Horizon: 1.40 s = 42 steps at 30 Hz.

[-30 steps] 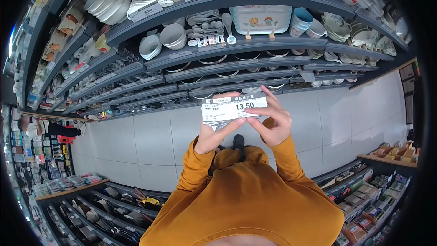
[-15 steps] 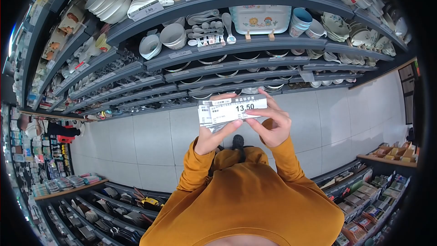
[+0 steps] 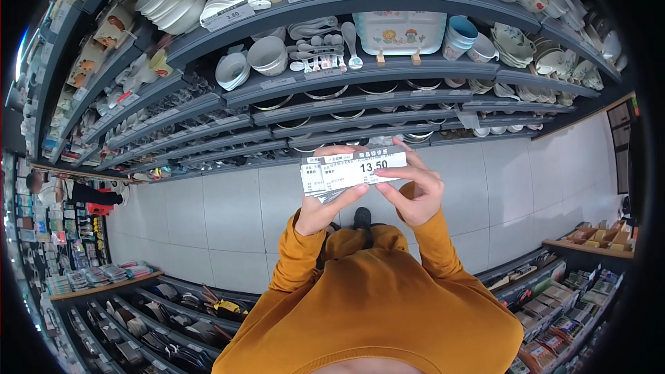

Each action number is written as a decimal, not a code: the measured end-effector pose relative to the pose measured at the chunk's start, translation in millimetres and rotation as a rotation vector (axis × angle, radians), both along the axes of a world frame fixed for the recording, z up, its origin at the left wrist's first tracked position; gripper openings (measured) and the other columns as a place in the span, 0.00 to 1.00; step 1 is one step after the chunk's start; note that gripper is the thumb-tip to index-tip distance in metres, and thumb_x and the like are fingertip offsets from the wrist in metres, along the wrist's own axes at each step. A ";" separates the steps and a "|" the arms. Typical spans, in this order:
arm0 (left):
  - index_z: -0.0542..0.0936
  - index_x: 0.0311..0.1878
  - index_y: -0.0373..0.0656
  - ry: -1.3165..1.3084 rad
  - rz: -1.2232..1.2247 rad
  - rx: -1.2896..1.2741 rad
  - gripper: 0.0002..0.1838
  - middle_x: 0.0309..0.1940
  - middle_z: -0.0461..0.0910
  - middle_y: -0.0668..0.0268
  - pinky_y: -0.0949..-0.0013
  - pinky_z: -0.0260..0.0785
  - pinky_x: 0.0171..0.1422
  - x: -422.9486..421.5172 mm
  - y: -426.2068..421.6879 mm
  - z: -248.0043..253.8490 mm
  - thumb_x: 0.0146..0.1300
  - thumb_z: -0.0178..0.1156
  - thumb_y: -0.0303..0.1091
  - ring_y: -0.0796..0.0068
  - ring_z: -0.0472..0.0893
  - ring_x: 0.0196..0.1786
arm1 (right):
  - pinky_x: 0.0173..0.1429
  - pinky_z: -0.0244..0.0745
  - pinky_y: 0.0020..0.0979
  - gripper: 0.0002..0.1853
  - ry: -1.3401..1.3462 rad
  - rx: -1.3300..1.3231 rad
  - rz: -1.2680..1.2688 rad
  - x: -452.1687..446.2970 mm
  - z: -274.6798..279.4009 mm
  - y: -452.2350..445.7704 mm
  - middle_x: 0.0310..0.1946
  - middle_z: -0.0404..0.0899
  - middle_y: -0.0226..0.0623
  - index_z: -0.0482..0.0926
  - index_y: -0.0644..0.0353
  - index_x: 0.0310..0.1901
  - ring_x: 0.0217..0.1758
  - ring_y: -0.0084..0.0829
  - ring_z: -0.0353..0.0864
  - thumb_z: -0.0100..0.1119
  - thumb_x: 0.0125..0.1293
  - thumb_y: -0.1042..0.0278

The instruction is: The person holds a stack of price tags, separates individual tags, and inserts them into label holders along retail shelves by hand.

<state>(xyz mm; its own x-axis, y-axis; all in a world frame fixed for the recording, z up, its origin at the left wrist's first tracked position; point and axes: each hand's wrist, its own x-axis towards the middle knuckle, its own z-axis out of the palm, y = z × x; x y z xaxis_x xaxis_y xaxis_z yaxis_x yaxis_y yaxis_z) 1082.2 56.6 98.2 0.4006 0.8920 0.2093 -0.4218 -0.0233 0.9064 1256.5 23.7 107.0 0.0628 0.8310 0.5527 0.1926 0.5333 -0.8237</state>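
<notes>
A small stack of white printed price labels [image 3: 346, 176] is held up between both hands, in front of my chest. The top label reads 13.50 and sits shifted to the right, so another label shows at the left. My left hand [image 3: 320, 209] grips the stack from the left, thumb on the front and fingers behind the upper edge. On the right side, my right hand [image 3: 418, 190] pinches the top label, with a finger across its face and the thumb below.
Ahead are grey shelves [image 3: 388, 73] with bowls, spoons and a patterned tray [image 3: 400, 31]. Behind me stand more shelves [image 3: 173, 325] with packaged goods. A person [image 3: 83, 194] stands at the far left near a red basket [image 3: 104, 209]. Tiled floor [image 3: 232, 204] runs between.
The top label has slid to the right over the stack, uncovering a label at the left. Both hands keep their hold, and the view has shifted slightly.
</notes>
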 end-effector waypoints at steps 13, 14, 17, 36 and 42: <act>0.67 0.56 0.38 0.059 0.023 0.085 0.29 0.53 0.74 0.56 0.65 0.69 0.61 -0.1 0.5 -3.3 0.51 0.67 0.17 0.67 0.74 0.58 | 0.70 0.60 0.52 0.11 -0.068 0.001 0.056 -0.2 3.4 -2.3 0.39 0.85 0.39 0.86 0.59 0.39 0.46 0.37 0.82 0.66 0.52 0.79; 0.67 0.56 0.37 0.064 0.021 0.085 0.29 0.53 0.74 0.56 0.65 0.70 0.60 0.4 0.4 -4.5 0.51 0.67 0.17 0.67 0.74 0.58 | 0.70 0.60 0.52 0.12 -0.081 0.003 0.066 -0.2 0.9 -2.4 0.39 0.85 0.39 0.86 0.59 0.40 0.46 0.37 0.82 0.66 0.52 0.79; 0.68 0.55 0.37 0.092 0.023 0.070 0.29 0.53 0.74 0.56 0.66 0.70 0.60 0.7 -0.3 -6.9 0.50 0.68 0.17 0.68 0.75 0.57 | 0.70 0.60 0.51 0.12 -0.097 -0.009 0.060 -0.3 -2.9 -3.6 0.39 0.85 0.40 0.86 0.58 0.40 0.46 0.38 0.82 0.66 0.52 0.79; 0.70 0.56 0.35 0.096 -0.048 0.024 0.26 0.53 0.75 0.58 0.69 0.71 0.58 -23.7 19.7 -19.6 0.53 0.67 0.19 0.71 0.77 0.54 | 0.52 0.73 0.31 0.14 0.062 -0.164 -0.052 -30.8 -9.3 -3.1 0.43 0.82 0.44 0.82 0.64 0.44 0.47 0.37 0.80 0.64 0.54 0.82; 0.71 0.55 0.35 0.121 0.064 0.086 0.26 0.53 0.76 0.58 0.71 0.70 0.57 -60.4 30.1 -14.2 0.52 0.68 0.19 0.73 0.76 0.54 | 0.51 0.73 0.29 0.14 0.084 -0.160 -0.045 -57.0 -13.1 16.8 0.44 0.82 0.44 0.82 0.65 0.45 0.46 0.34 0.81 0.65 0.54 0.81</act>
<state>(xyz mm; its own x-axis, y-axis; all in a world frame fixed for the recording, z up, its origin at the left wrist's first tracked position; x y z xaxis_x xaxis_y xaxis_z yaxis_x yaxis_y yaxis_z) 1021.8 86.7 84.0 0.3708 0.8973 0.2393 -0.3047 -0.1258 0.9441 1199.5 40.5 93.9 0.1425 0.9033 0.4047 0.1401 0.3863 -0.9117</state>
